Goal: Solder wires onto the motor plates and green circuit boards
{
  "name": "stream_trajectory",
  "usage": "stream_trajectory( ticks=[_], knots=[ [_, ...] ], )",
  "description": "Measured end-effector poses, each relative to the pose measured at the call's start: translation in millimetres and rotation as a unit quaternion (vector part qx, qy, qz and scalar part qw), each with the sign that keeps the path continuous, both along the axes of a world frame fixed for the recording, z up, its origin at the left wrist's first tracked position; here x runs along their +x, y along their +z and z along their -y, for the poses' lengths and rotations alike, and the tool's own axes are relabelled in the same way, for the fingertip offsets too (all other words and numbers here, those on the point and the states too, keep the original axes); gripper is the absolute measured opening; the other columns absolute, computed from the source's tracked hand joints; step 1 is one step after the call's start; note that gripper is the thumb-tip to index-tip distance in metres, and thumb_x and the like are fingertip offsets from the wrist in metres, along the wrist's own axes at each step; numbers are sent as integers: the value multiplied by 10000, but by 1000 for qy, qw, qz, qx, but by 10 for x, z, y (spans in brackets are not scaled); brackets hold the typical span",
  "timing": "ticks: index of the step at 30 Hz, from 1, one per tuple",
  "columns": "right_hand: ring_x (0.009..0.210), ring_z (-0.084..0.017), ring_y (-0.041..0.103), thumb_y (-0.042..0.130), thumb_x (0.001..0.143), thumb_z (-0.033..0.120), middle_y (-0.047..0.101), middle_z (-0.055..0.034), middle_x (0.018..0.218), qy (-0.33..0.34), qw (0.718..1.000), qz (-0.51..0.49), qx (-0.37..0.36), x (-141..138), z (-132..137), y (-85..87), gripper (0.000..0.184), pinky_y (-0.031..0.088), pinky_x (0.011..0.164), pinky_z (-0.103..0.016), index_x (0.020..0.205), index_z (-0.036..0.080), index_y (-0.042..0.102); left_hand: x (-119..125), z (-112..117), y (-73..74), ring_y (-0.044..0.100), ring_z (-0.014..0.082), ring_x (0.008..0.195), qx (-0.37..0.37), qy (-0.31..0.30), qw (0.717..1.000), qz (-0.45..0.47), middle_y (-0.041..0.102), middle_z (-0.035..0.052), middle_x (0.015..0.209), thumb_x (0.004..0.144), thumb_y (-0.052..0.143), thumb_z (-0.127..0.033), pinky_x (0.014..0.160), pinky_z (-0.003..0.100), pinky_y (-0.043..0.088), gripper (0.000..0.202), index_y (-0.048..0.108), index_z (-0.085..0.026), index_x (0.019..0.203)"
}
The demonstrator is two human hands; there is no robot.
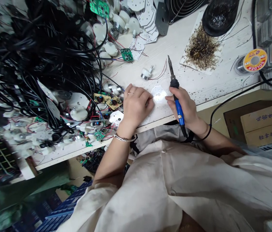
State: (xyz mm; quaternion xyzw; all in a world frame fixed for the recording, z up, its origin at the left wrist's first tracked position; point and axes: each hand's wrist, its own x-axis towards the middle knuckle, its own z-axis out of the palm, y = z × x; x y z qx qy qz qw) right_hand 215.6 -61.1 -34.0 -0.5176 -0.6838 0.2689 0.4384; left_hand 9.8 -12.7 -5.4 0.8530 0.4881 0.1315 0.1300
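Blue-handled soldering iron (178, 109), its dark metal tip (170, 66) raised, is held firmly in the right hand (182, 108), just beside a white hexagonal circuit plate (159, 94) lying flat on the pale workbench (200, 82) at centre frame. Left hand (136, 106), closed narrowly, appears to pinch a thin wire (151, 97) at the plate's edge; the hold is too small to confirm. Risk: a slipping wire or careless hot tip could scorch the plate or the tangled black cables (46, 54) at upper left of the frame.
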Motion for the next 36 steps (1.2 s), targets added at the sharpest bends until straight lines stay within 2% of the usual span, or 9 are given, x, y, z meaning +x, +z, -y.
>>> stream_trajectory(
  ticks=[5,7,10,14,18,22,26,29,36],
  knots=[
    [961,-136,753,531,995,348,683,-3,1224,-87,983,-154,43,-28,32,-21,365,619,921,-308,1358,360,496,321,-171,197,559,301,1119,-22,53,998,-17,656,96,1099,949,542,-373,1036,501,415,172,639,-235,978],
    [913,-115,764,519,1005,308,697,13,1169,-130,959,-238,83,-32,42,-26,359,623,891,-280,1360,362,503,567,-382,157,514,314,1185,-25,93,995,-7,644,110,1142,942,558,-369,1030,492,402,159,628,-234,989],
    [825,-104,767,506,1011,291,716,14,1067,-146,942,-276,121,-30,49,-22,322,637,814,-267,1328,332,539,906,-687,19,465,328,1251,-27,148,989,10,629,134,1180,927,557,-306,1080,516,343,116,622,-210,940],
    [790,-116,764,500,1012,322,714,-1,1046,-154,941,-273,128,-32,54,-39,306,646,763,-284,1317,320,530,1090,-796,-116,474,344,1275,-23,183,982,30,635,169,1140,945,411,-197,1106,541,307,225,621,-181,867],
    [756,-107,756,492,1013,364,712,5,1038,-164,939,-274,127,-40,51,-69,301,645,739,-270,1310,321,521,1037,-728,-134,490,345,1274,-30,187,982,16,633,192,1152,933,362,-149,1114,536,304,265,618,-170,867],
    [751,-76,749,495,1012,377,713,40,1033,-159,941,-273,121,-18,66,-46,306,644,773,-242,1316,349,524,851,-730,-72,506,348,1252,-54,166,985,-10,622,185,1192,924,469,-211,1101,515,335,127,590,-194,893],
    [783,-73,754,500,1012,378,720,50,1043,-145,945,-281,81,12,99,8,297,634,825,-243,1308,378,529,608,-753,33,616,249,980,-40,99,991,81,665,84,987,983,442,-285,1011,449,419,113,535,-248,929],
    [772,-76,753,496,1011,408,728,61,1035,-152,950,-264,74,17,109,20,288,638,812,-255,1297,390,525,476,-703,82,609,209,799,-38,82,991,99,624,27,816,993,432,-292,947,428,433,122,513,-255,910],
    [743,-95,757,529,993,425,740,58,963,-139,948,-283,52,22,130,-12,290,638,748,-254,1272,353,568,180,-159,30,579,262,974,21,93,995,32,623,50,870,967,481,-303,1017,509,349,115,557,-230,920]
  ],
)
